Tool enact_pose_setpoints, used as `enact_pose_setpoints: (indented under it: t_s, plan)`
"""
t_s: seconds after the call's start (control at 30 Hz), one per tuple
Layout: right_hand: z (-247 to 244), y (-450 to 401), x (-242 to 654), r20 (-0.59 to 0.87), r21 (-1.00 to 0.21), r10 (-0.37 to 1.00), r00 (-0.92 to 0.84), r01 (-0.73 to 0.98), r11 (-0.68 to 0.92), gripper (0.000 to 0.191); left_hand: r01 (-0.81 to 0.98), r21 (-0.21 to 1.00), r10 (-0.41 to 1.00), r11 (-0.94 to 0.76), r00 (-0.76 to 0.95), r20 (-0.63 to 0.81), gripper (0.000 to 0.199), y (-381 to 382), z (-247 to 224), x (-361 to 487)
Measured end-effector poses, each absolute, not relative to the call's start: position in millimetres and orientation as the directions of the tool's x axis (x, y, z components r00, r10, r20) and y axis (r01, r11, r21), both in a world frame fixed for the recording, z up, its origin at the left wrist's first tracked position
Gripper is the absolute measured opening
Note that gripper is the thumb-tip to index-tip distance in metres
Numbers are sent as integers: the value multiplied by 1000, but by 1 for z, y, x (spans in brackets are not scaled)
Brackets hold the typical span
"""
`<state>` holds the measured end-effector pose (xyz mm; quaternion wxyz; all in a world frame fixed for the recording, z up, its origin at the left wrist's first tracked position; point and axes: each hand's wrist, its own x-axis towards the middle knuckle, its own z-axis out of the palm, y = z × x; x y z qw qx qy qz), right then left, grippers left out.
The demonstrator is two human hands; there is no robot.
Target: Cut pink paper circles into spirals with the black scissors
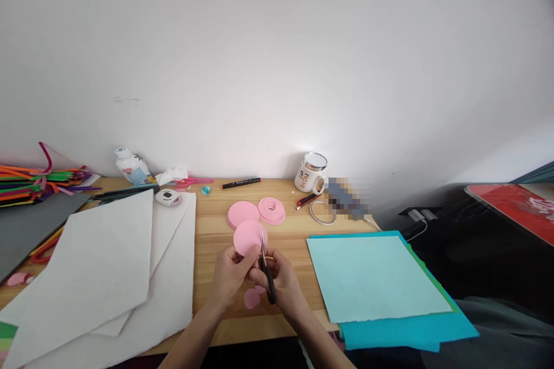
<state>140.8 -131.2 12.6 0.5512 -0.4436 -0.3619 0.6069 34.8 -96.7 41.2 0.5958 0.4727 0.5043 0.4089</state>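
Note:
My left hand (234, 273) pinches the lower edge of a pink paper circle (247, 236) and holds it up above the wooden table. Black-handled scissors (270, 283) are gripped in my right hand (279, 282), their blades pointing away from me across the circle's right side. How far the blades stand apart is hard to make out. Behind the circle lie a stack of pink paper circles (243, 213) and a pink paper spiral (272, 210). Small pink paper scraps (251, 298) rest on the table below my hands.
White sheets (108, 253) cover the left side, with bundled pipe cleaners (43, 180) and a white bottle (132, 166) behind. A black marker (241, 183) and a mug (310, 173) stand near the wall. Light blue sheets (376, 279) overhang the front edge at right.

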Motion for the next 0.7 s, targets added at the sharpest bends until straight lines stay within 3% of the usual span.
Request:
enact_pose_setpoints:
  t_s: [0.7]
  plan:
    - [32, -139, 141, -120, -909, 991, -52, -396, -131, 33, 23, 974, 956, 225, 188, -225, 29, -99, 48, 32]
